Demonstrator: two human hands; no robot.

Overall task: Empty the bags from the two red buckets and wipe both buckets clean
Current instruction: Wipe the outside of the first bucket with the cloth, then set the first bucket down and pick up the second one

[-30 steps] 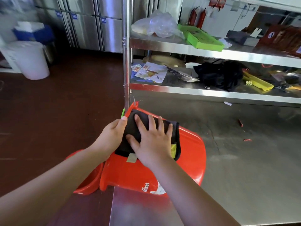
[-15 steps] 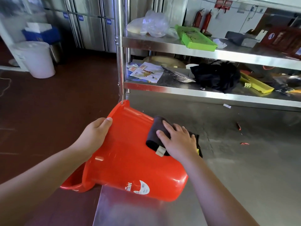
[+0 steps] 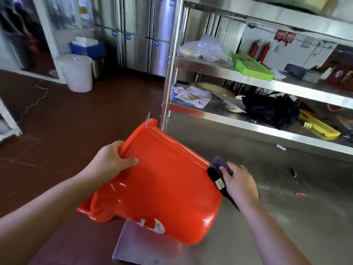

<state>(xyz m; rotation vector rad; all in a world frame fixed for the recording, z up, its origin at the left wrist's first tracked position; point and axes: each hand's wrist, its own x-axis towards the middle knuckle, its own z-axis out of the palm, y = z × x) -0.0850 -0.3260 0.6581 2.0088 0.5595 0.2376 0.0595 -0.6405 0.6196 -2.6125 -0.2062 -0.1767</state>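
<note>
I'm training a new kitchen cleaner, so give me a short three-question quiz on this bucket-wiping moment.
1. True or false: the red bucket stands upright on the steel table.
2. Which hand holds the dark cloth?
A. left
B. right
3. Fill in: the left hand grips the bucket near its ____.

Key:
1. False; it lies tilted on its side.
2. B; the right hand presses the cloth against the bucket's base end.
3. Rim.

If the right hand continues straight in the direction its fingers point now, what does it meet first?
The right hand points up-left with the cloth against the bucket, so it probably only slides further along the bucket's base edge; depth is unclear.
</note>
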